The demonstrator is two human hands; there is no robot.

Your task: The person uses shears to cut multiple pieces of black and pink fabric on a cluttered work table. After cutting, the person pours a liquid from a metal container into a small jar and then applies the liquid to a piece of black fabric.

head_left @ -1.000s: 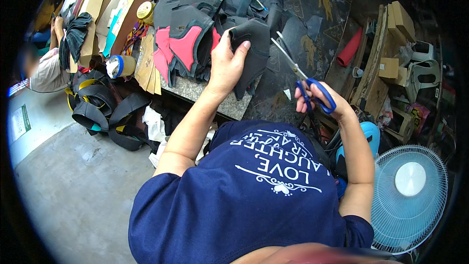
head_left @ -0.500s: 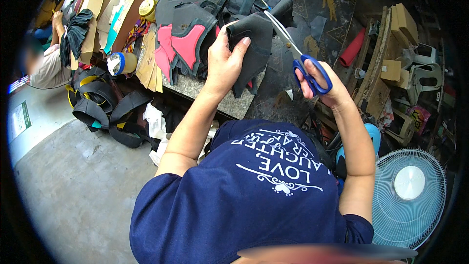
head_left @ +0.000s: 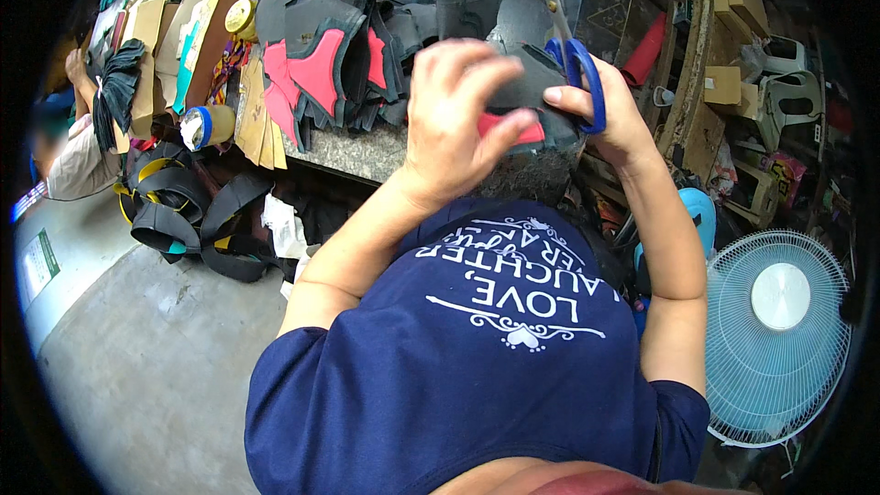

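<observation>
My left hand (head_left: 449,124) is raised over the front of the work table, its fingers spread and slightly blurred, with nothing seen in its grasp. Its thumb overlaps the edge of a dark fabric piece (head_left: 525,82) that bears a pink patch (head_left: 526,132). My right hand (head_left: 616,119) grips blue-handled scissors (head_left: 596,96), blades pointing away from me. The right thumb lies over the dark piece beside the scissors. To the left of my hands is a stack of dark cut pieces (head_left: 335,23) with pink patches.
A lidded jar (head_left: 209,126) and cardboard box (head_left: 213,23) are at the left, near another person's arm (head_left: 82,82). Black straps (head_left: 170,206) are heaped below. On the right are a red roll (head_left: 644,49), plastic stools (head_left: 794,110) and a fan (head_left: 781,339).
My left hand has released the dark piece it gripped and moved right, fingers spreading. The scissors have swung more upright, and a dark piece with pink now lies by my right hand.
</observation>
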